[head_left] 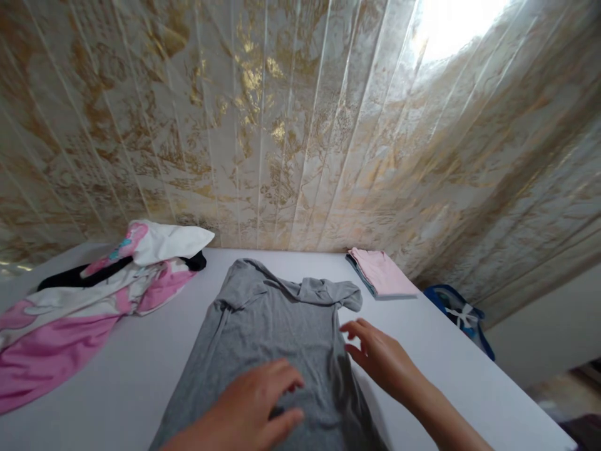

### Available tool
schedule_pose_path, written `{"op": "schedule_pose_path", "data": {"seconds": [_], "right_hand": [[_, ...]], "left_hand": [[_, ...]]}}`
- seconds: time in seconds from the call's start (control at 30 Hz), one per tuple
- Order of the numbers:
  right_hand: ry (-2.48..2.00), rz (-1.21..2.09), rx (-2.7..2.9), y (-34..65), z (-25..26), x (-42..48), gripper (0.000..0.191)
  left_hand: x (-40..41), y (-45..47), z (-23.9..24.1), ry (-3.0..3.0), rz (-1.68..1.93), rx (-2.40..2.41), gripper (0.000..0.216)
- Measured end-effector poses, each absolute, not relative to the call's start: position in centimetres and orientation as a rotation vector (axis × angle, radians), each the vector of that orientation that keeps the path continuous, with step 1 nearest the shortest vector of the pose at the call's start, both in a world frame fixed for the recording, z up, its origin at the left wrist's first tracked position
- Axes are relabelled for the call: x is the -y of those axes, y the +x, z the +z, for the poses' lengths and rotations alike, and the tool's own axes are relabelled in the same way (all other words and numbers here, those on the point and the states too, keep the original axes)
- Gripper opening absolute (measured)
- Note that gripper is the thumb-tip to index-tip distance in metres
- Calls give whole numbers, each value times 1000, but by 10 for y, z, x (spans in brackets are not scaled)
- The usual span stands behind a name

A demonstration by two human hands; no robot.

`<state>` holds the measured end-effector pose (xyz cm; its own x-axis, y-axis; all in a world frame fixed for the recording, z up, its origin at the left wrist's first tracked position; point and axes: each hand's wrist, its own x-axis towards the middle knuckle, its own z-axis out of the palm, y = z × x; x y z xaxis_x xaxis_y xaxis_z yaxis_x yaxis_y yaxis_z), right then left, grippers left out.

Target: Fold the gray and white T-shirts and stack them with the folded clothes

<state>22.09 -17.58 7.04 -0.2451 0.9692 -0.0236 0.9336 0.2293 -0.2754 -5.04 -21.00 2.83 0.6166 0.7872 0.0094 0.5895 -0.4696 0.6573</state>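
Observation:
A grey short-sleeved T-shirt (286, 332) lies spread on the white table, its neck end away from me and its lower part running out of the bottom of the view. Some creases run along its sides, and the right sleeve is bunched. Over the shirt's lower middle is my left hand (258, 401), fingers curved and apart, with nothing in them. My right hand (375, 354) is at the shirt's right edge, just below the sleeve, thumb and fingers parted. Whether its fingertips touch the cloth I cannot tell.
On the left lies a loose heap of pink, white and black clothes (94, 313). A small folded stack with a pink garment on top (382, 272) sits at the back right of the table (422, 351). Beyond the right edge is a blue bag (462, 316). A patterned curtain (282, 125) hangs behind.

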Motion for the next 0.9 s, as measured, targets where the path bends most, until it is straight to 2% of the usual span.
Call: {"op": "schedule_pose_path", "data": {"seconds": [0.1, 0.2, 0.4, 0.5, 0.6, 0.77, 0.9], "right_hand": [[-1757, 141, 2398, 188, 66, 125, 39], [-1766, 44, 2389, 162, 54, 78, 46], [-1781, 146, 2457, 141, 55, -1, 26], [-1847, 39, 2272, 138, 64, -25, 34], [-1915, -38, 2109, 134, 58, -23, 40], [-1881, -15, 2121, 134, 7, 16, 37], [-1840, -26, 2152, 142, -21, 30, 44]], "left_hand": [[188, -69, 32, 2204, 620, -1337, 21], [172, -78, 13, 2233, 701, -1337, 25], [168, -76, 1, 2233, 713, -1334, 23], [168, -76, 5, 2232, 705, -1340, 20], [165, -77, 1, 2226, 710, -1338, 17], [163, -76, -9, 2219, 714, -1327, 15], [160, -80, -4, 2201, 735, -1343, 16]]}}
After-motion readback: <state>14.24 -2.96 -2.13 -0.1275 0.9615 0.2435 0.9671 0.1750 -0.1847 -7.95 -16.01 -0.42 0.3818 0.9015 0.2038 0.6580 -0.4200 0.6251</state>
